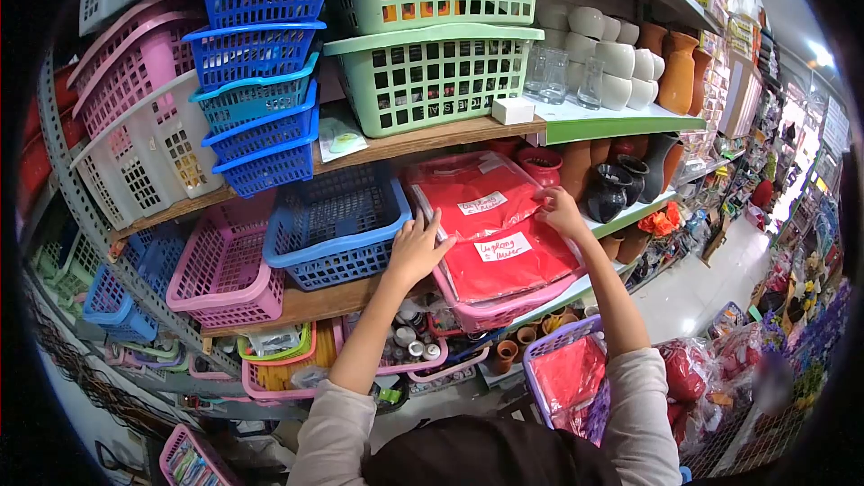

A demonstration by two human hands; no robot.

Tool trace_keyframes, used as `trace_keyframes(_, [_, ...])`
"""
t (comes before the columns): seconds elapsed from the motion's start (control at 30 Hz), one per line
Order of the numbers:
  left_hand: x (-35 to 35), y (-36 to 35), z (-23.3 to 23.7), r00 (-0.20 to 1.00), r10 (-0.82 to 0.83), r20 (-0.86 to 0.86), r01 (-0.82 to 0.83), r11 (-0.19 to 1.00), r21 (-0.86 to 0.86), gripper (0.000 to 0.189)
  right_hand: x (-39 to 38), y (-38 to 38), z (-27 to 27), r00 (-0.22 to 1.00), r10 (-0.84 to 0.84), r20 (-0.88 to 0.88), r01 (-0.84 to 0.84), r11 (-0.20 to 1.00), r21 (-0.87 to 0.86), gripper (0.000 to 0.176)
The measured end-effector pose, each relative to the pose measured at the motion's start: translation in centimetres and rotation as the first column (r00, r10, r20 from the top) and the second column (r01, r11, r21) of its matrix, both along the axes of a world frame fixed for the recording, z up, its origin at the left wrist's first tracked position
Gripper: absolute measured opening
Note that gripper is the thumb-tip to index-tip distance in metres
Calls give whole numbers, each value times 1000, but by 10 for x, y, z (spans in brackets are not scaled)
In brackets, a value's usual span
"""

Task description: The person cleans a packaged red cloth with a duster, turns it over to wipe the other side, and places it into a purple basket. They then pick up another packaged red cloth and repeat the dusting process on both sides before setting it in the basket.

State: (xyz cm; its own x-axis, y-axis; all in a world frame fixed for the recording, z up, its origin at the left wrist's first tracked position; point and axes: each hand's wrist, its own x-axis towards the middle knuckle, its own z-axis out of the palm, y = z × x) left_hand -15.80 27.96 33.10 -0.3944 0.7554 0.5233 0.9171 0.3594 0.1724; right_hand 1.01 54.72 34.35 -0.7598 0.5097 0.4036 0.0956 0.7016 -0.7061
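Red fabric packets in clear plastic lie stacked in a pink basket (pixel 508 310) on the shelf before me. The upper red packet (pixel 468 182) and the lower red packet (pixel 540 272) each carry a white label with handwriting. My left hand (pixel 419 245) rests with fingers spread along the stack's left edge, beside the blue basket (pixel 346 252). At the opposite side, my right hand (pixel 560 212) has its fingers bent and closed on the right edge of the upper red packet. Its fingertips are partly hidden.
Blue baskets (pixel 265 54) and green baskets (pixel 432 81) stand on the shelf above. Glasses (pixel 549 76), white pots (pixel 616 58) and dark vases (pixel 612 189) line the right shelves. Below, a purple basket (pixel 531 387) holds another red packet (pixel 569 376).
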Motion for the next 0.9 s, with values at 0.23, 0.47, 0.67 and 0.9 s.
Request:
trace_keyframes(0.23, [0,14,20,991,102,82,-104,994,16,44,-22,-12,7,982,-189,11,161,867,472,28])
trace_keyframes(0.47, [-16,32,-4,950,258,-173,-225,956,188,16,-45,5,-6,937,-335,98,167,678,716,20])
trace_keyframes(0.67, [-11,23,2,974,154,-164,-129,980,154,25,-34,-9,-3,924,-325,204,132,767,628,35])
trace_keyframes(0.9, [7,-2,-8,995,12,98,-9,1000,-30,61,-8,-20,-8,852,-214,477,5,916,401,81])
